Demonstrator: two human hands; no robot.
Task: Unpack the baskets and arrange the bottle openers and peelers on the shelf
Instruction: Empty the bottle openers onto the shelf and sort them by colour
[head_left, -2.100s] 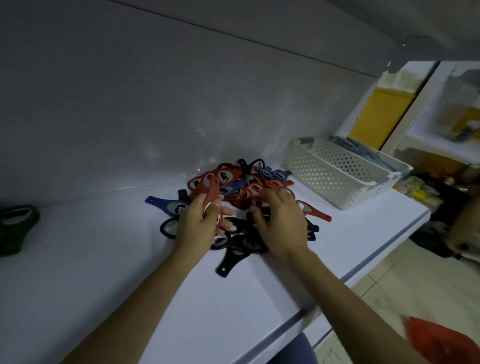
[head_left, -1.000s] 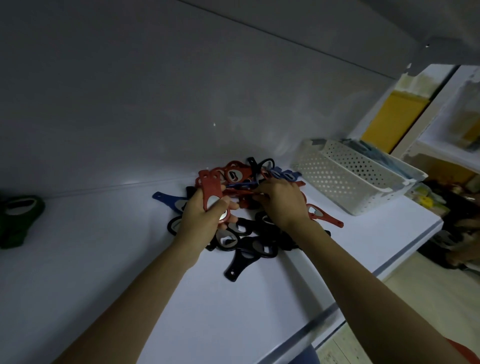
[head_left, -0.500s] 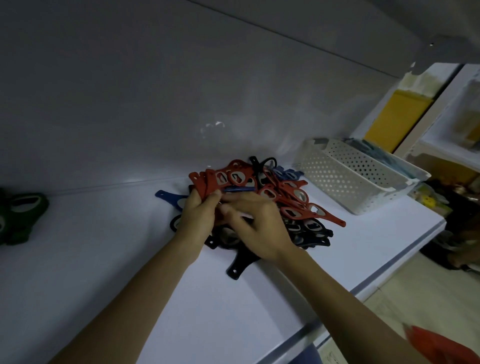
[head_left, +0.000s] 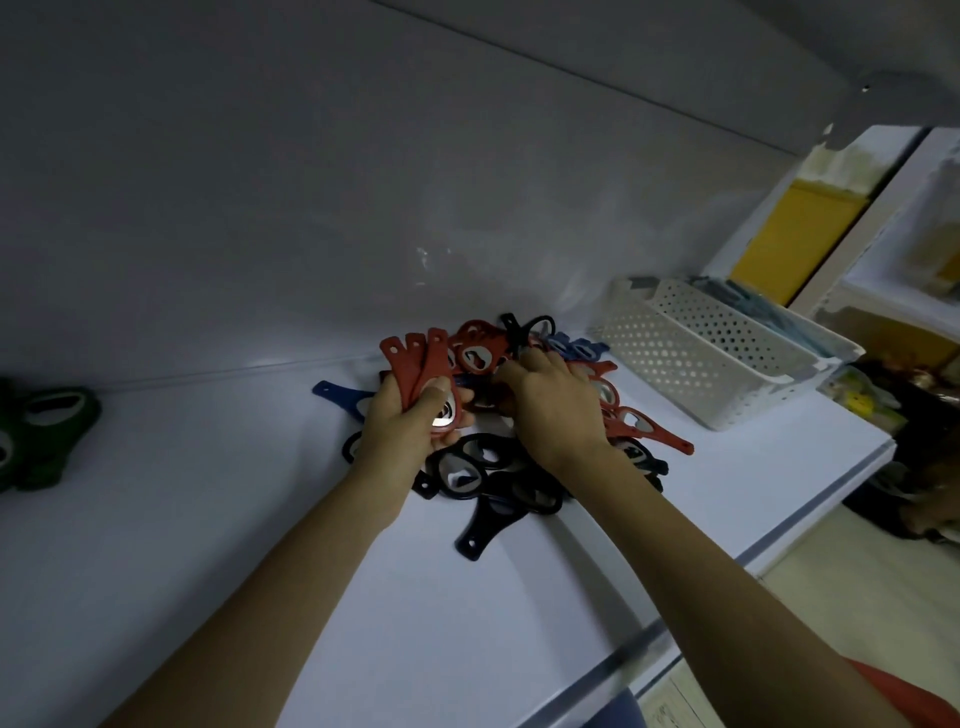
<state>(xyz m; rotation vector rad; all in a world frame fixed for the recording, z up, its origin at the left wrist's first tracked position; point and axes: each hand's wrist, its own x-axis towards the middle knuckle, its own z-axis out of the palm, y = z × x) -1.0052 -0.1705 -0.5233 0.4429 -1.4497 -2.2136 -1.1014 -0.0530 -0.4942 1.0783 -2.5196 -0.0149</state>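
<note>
While our left hand (head_left: 410, 431) grips a fanned stack of three red openers (head_left: 415, 364), thumb pressed on the metal ring of the nearest one, their handles stick up and away from us toward the back wall (head_left: 311, 208). Our right hand (head_left: 556, 410) lies palm down just beside it on the pile (head_left: 519, 467) of openers, its fingers bent into the red ones at the top; we cannot tell whether they hold any.

We see the pile on the white shelf (head_left: 260, 571), close to the back wall. Black openers (head_left: 467, 473) lie at its near side, between and under our wrists, one with its handle pointing toward us. A blue opener (head_left: 343, 397) pokes out to the left behind our left hand, and a lone red opener (head_left: 649, 431) juts out to the right, past our right wrist.

Right of the pile and apart from it, a white perforated basket (head_left: 691, 358) stands at the shelf's end, holding bluish things (head_left: 769, 317) too blurred for us to name. Far to the left on the shelf lie green openers (head_left: 47, 426), well apart from the pile.
</note>
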